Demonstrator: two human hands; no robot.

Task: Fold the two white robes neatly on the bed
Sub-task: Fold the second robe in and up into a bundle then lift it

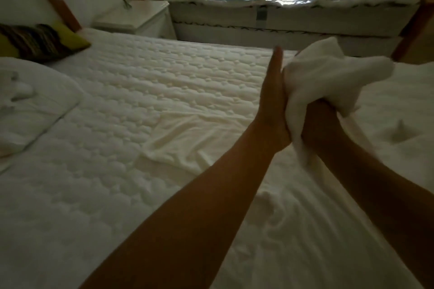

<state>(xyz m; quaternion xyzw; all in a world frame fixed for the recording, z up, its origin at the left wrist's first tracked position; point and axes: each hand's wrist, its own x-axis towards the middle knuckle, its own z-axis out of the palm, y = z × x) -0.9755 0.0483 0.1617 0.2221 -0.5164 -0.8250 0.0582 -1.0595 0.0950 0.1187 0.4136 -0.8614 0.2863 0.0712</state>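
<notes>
Softly bunched white robe [328,77], quilted bed [141,101]

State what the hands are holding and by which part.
The right hand grips a bunched end of white cloth; which part cannot be told. The left hand presses flat against it.

White cloth [328,77] hides the right hand's fingers.

The bed [112,124] has a white quilted cover. At its left edge lies a folded robe [30,105]. Near the middle a flat, creased white sheet [195,138] lies spread. A striped cushion [40,40] with yellow-green edges rests at the far left corner. Rumpled white cloth [305,230] covers the near right part.
</notes>
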